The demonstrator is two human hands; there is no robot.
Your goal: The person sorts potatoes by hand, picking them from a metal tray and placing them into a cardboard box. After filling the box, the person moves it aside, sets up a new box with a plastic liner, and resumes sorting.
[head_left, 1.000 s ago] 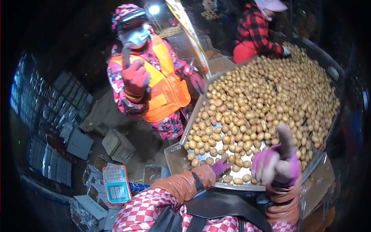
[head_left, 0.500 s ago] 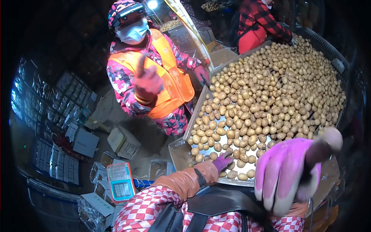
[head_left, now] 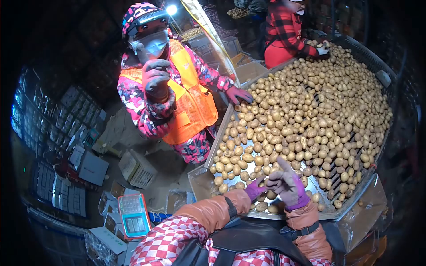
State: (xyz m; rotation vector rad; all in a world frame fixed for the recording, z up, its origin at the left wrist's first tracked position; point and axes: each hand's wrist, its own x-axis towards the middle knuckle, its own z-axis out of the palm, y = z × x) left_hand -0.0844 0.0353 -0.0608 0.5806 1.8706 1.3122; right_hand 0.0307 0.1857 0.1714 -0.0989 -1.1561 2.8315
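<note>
Dim scene; one far lamp (head_left: 170, 9) glares, potatoes (head_left: 301, 111) well lit; fisheye edges black, left side murky.

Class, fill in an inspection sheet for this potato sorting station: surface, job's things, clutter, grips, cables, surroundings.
Surface: metal tray, bare at its near corner.
Job's things: potatoes heaped across it.
Clutter: boxes and a scale on the floor.
Grips: left hand fingertips on near potatoes; right hand above them, index finger out, others curled, empty.
Cables: blue cord by the scale.
Surroundings: person in orange vest, gloved hand raised; person in red check at far end.
</note>
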